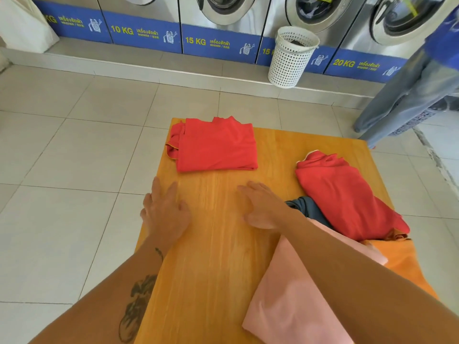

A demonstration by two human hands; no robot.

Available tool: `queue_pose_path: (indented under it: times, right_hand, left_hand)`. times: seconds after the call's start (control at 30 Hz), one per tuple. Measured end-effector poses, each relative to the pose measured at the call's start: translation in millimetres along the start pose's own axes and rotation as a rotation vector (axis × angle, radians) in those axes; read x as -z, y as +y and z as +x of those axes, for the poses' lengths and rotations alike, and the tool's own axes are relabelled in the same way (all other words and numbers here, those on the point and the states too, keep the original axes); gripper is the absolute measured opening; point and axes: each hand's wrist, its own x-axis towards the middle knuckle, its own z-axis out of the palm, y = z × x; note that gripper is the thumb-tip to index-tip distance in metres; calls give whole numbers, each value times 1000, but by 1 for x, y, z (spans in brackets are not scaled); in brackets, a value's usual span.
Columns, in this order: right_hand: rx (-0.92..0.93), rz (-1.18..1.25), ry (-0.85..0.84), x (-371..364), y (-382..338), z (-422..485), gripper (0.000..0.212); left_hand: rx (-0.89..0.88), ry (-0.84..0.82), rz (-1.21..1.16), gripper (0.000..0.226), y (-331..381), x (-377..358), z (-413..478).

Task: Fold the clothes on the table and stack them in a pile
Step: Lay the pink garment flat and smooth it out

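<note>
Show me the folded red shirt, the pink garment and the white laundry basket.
folded red shirt [216,147]: head view, middle of its flat top layer.
pink garment [285,306]: head view, broad lower part near the table edge.
white laundry basket [289,63]: head view, perforated side wall.

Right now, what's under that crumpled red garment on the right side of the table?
Under the crumpled red garment, a dark blue-grey cloth pokes out at its near-left edge, and a pink garment runs beneath that. How far either reaches under it is hidden.

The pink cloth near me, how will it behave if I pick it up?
The pink cloth probably goes floppy: it lies soft and loosely folded. It likely sags and unfolds if lifted by one edge. It looks thin, so probably light.
</note>
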Motion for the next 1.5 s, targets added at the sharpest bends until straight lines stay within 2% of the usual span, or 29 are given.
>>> queue_pose_path:
  times: [0.07, 0.13, 0.23, 0.33, 0.5, 0.63, 0.8, 1.0, 1.13, 1.23, 1.3, 1.4, 1.5]
  right_hand:
    - [-32, 37, 7, 13, 8, -13, 79]
    - [-62, 42, 33, 25, 23, -30, 72]
    - [-86, 46, 77, 32, 50, -59, 62]
    - [-73, 61, 79, 25, 73, -94, 55]
    - [-101, 114, 3, 4, 92, -138, 90]
    - [-30, 146, 37, 5, 96, -151, 81]
    - [88, 226, 121, 3, 94, -167, 80]
    - [200, 280, 183, 8, 89, -175, 76]
    - [253, 334, 158, 23, 81, -173, 79]
    - [279, 396, 141, 35, 71, -161, 78]
    - [255, 488, 132, 41, 62, -151, 78]
    - [219, 634, 140, 41, 40, -128, 78]
    - [147, 799, 225, 34, 15, -100, 76]
  left_hand:
    - [-66, 48, -14, 53, 19, 1, -16]
    - [-194, 42, -137, 54, 43, -3, -40]
    - [-370, -168, -397, 55, 81, -13, -85]
    - [-483, -325, -399, 57, 113, -34, -128]
    - [-420, -439, -373, 72, 129, -56, -173]
    - [-319, -496, -445, 72, 130, -48, -192]
    - [-237, -508, -503, 79, 124, -41, -209]
    - [-289, -431, -531, 84, 112, -35, -225]
    - [-285, -417, -580, 86, 100, -29, -228]
    - [-186, -361, -633, 87, 85, -20, -214]
    - [-159, -352, -690, 79, 71, -8, -197]
    - [-139, -427, -689, 72, 47, 16, -157]
    - [-150, -492, -584, 70, 29, 47, -100]
